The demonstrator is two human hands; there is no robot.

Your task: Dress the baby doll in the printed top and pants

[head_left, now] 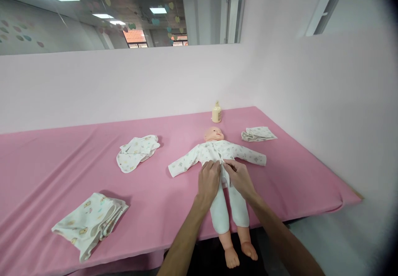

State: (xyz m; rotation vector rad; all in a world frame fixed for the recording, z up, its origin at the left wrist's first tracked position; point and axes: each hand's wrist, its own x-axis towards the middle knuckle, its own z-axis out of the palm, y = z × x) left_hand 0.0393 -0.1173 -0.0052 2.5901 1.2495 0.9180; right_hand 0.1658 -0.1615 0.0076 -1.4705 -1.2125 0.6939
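2 cloths lie left of the doll, 1 right; bottle behind.

Pink sheet was wrinkled at left. Pale yellow bottle stood upright at the far side; folded printed cloth lay right of it. I saw a loose white cloth left, patterned bundle near left, pale wall behind.

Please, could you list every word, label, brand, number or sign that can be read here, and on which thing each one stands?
No text can be read.
Bottle: faint marks on its side, perhaps a label, too small and blurred to read.
Shirt: small printed figures; no letters can be made out.
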